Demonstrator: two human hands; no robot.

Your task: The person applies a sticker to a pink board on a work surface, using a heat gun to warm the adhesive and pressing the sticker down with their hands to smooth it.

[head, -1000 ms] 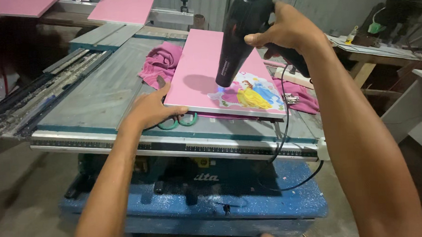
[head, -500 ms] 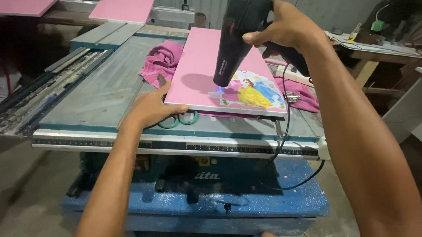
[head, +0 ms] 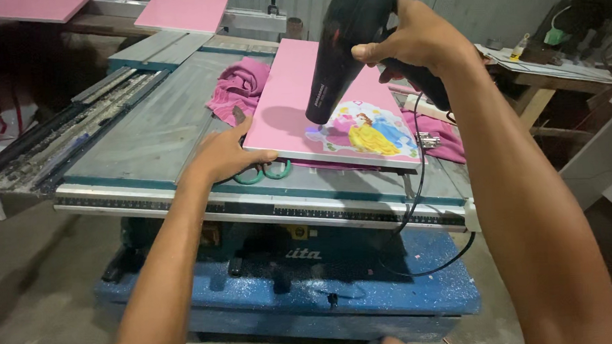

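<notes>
my right hand (head: 417,42) is wrapped tight round the handle of a black hair dryer (head: 346,45), nozzle tipped down just above the pink board (head: 303,104) and aimed at the left edge of the colourful cartoon sticker (head: 372,130); my left hand (head: 224,153) lies flat and open on the board's near left corner, pinning it; the board lies on a pink cloth (head: 239,89) on the table saw (head: 162,123); the sticker already sits flat near the front edge, so i judge the placing done and the warming under way, pressing down left to do; whether the dryer is blowing i cannot tell; green-handled scissors (head: 265,172) are half hidden under the board; the black cord (head: 422,188) runs off below the table.
</notes>
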